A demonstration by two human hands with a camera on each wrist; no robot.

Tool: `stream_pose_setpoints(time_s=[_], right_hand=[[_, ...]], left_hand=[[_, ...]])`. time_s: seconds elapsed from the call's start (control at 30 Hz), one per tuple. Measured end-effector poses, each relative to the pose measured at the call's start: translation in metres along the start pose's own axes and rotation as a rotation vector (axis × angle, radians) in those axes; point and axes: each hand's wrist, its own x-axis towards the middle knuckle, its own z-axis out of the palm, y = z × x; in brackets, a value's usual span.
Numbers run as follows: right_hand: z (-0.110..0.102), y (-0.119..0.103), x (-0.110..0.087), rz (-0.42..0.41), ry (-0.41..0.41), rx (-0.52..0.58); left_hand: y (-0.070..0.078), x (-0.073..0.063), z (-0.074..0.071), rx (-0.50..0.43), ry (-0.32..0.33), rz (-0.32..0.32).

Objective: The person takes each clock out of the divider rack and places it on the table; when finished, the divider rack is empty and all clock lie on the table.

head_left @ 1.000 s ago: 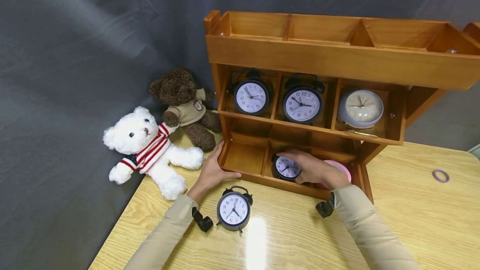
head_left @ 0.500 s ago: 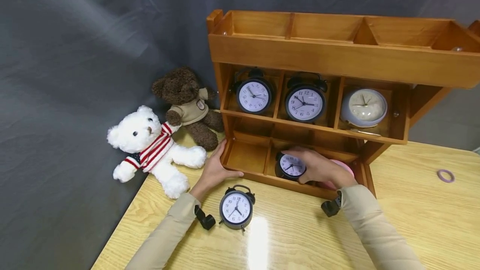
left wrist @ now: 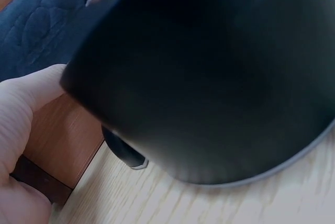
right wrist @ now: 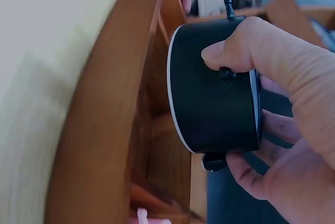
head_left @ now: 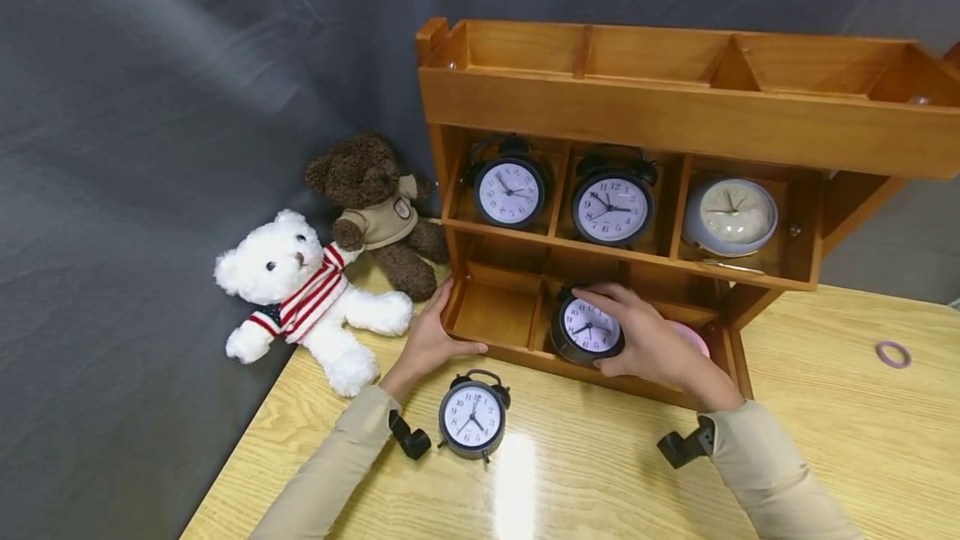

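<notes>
My right hand (head_left: 656,344) grips a black twin-bell alarm clock (head_left: 589,327) by its sides, thumb near the front rim and fingers at the top. The clock tilts face-up over the middle compartment of the lower tier; in the right wrist view its casing (right wrist: 214,93) is between thumb and fingers. With fingers extended, my left hand (head_left: 431,347) rests at the lower left corner of the wooden rack (head_left: 491,348), thumb along its front board. Beside that wrist, another black alarm clock (head_left: 471,417) lies face-up on the table; its dark casing (left wrist: 204,88) fills much of the left wrist view.
The rack's middle tier carries a left black clock (head_left: 510,192), a centre black clock (head_left: 612,208) and a pale clock (head_left: 729,219). A pink item (head_left: 693,340) sits at lower right. White (head_left: 300,290) and brown (head_left: 375,207) teddy bears sit left; a purple ring (head_left: 893,354) lies right.
My right hand has raised the alarm clock from its lower compartment, so it looks larger and sits slightly higher and farther right. The left hand stays at the rack's corner.
</notes>
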Motion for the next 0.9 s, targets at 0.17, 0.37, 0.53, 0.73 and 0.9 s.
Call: stream_pose_setpoints(time_s=[0.17,0.37,0.53,0.73,0.9], right_hand=[[0.001,-0.022,-0.016,-0.017,0.002,-0.028],[0.012,-0.043,-0.037,-0.027,0.007,-0.042],[0.023,-0.052,-0.052,-0.025,0.008,-0.048],[0.035,-0.058,-0.060,-0.005,-0.014,-0.010],[0.048,-0.062,-0.064,-0.001,-0.036,0.013]], left_hand=[[0.003,-0.001,-0.001,-0.013,0.005,0.000],[0.005,-0.002,-0.002,-0.012,-0.006,-0.009],[0.003,-0.001,-0.002,-0.006,-0.008,-0.009],[0.001,0.000,-0.002,-0.018,-0.005,-0.004],[0.001,-0.001,-0.001,-0.009,-0.006,-0.007]])
